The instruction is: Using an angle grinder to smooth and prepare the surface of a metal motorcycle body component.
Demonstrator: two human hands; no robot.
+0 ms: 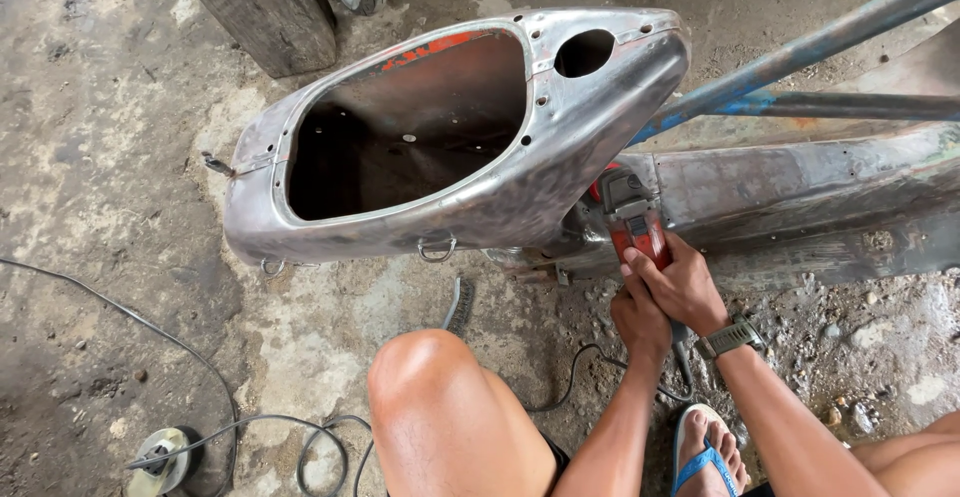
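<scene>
The red angle grinder (634,225) is gripped by both hands, right hand (686,287) over left hand (640,322) for control, nose pressed at the stripped scooter body (460,147), lying at 12 o'clock.

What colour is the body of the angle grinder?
Red, with a grey head; angle grinder shows best in the head view.

**Both hands clasped low, forearms converging**

The left hand (640,319) and right hand (685,285) meet together, fingers curled closed in a grip, the right lying over and slightly ahead of the left. Both forearms reach forward from the lower edge, angled toward each other. The right wrist wears a watch. 1 bare knee rises at left; 1 foot sits between the forearms.
</scene>
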